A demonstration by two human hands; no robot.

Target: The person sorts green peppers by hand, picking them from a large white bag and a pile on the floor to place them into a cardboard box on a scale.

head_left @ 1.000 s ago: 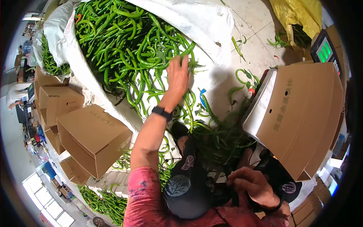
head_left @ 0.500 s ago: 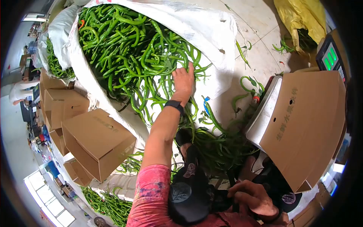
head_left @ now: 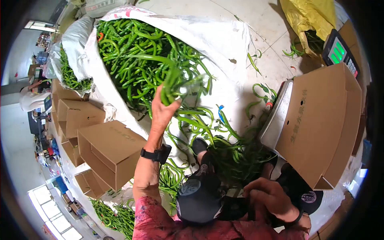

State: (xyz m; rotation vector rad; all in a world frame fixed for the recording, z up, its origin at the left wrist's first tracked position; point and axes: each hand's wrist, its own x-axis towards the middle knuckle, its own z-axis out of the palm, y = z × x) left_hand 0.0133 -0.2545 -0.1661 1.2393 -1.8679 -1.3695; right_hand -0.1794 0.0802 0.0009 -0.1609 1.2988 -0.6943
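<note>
Left hand [head_left: 163, 110], flat and reaching half a second ago, now clutches a raised bunch of green peppers [head_left: 172, 85] over one open white sack [head_left: 229, 46]; right hand [head_left: 274, 199] stays curled, contents unclear. Rightward: one large box [head_left: 320, 120], one scale display [head_left: 339, 52], one yellow bag [head_left: 310, 18].

The left hand [head_left: 162, 113] grips a bunch of green peppers [head_left: 169, 90], partly blurred, over an open white sack [head_left: 226, 48] heaped with more peppers [head_left: 136, 44]. The right hand [head_left: 274, 199] curls near the right knee [head_left: 309, 197]. Cardboard boxes [head_left: 110, 138] stand on the left; another box [head_left: 316, 124] on the right, near a lit scale display [head_left: 337, 52].
</note>
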